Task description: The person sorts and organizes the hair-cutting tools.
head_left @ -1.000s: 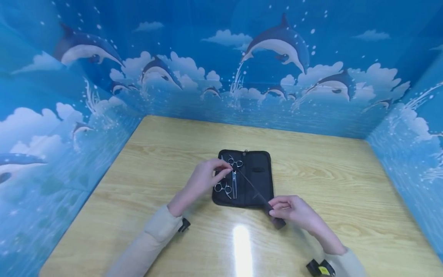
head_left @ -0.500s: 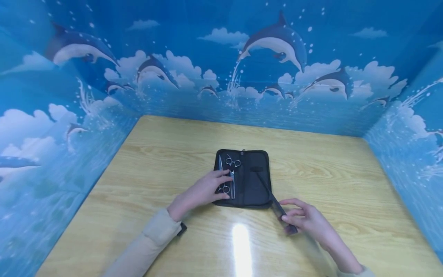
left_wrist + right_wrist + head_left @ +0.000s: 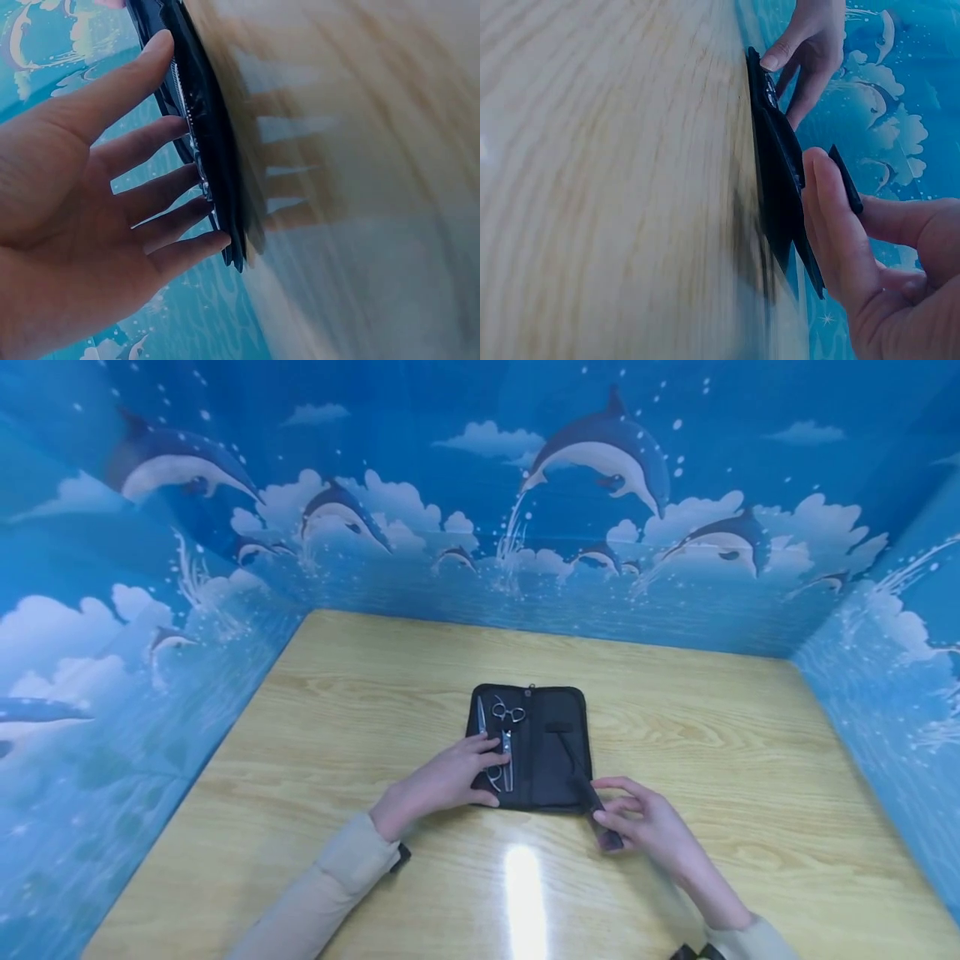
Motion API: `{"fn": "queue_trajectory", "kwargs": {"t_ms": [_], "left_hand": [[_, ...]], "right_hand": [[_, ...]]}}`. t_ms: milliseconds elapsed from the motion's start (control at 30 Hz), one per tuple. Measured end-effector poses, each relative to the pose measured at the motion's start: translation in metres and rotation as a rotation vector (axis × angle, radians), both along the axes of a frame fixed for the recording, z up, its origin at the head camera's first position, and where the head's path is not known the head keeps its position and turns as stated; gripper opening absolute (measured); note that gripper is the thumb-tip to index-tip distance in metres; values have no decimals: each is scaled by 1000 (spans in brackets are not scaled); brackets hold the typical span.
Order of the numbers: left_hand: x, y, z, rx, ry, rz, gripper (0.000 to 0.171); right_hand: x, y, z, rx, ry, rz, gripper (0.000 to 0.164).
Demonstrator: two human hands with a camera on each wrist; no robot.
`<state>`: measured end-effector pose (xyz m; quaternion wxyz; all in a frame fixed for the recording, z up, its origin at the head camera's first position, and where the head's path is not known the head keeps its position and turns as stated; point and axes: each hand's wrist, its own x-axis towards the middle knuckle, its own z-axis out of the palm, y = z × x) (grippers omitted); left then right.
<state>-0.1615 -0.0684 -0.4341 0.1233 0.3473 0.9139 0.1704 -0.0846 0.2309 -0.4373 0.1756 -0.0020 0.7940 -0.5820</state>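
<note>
A black zip case lies unfolded on the wooden table. Its left half holds two pairs of silver scissors, one thinning pair and one partly covered pair. My left hand rests with spread fingers over the case's left edge; in the left wrist view its fingertips touch the case. Between thumb and fingers, my right hand pinches a black tail comb by its wide end. The comb's thin tail points at the small strap on the right half. Fingers partly hide the comb in the right wrist view.
The wooden table reaches back to blue walls printed with dolphins, which stand on the left, back and right. A bright light reflection lies on the table in front of the case.
My left hand has come down from near the comb's tail and spread over the left half. The comb's tail has swung from the scissors side to the right half's strap.
</note>
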Motion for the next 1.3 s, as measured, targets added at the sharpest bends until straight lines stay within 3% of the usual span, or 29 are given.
{"fn": "queue_trajectory", "kwargs": {"t_ms": [200,400,567,767,933,1167,1300], "left_hand": [[0,1,1,2,2,-1,69],[0,2,0,-12,10,1,69],[0,2,0,-18,23,3,69],[1,1,3,-14,8,18,68],[1,1,4,-14,20,8,68],[1,2,3,-21,24,2,68],[3,3,3,-20,21,1,67]], "right_hand": [[-6,-7,-4,23,38,-16,53],[1,-4,-6,88,106,50,65],[13,0,-5,225,308,102,71],[19,-5,-3,315,472,85,66],[16,-14,-3,383,594,89,56],[7,-24,-7,631,836,137,42],[1,-27,-7,743,921,173,41]]}}
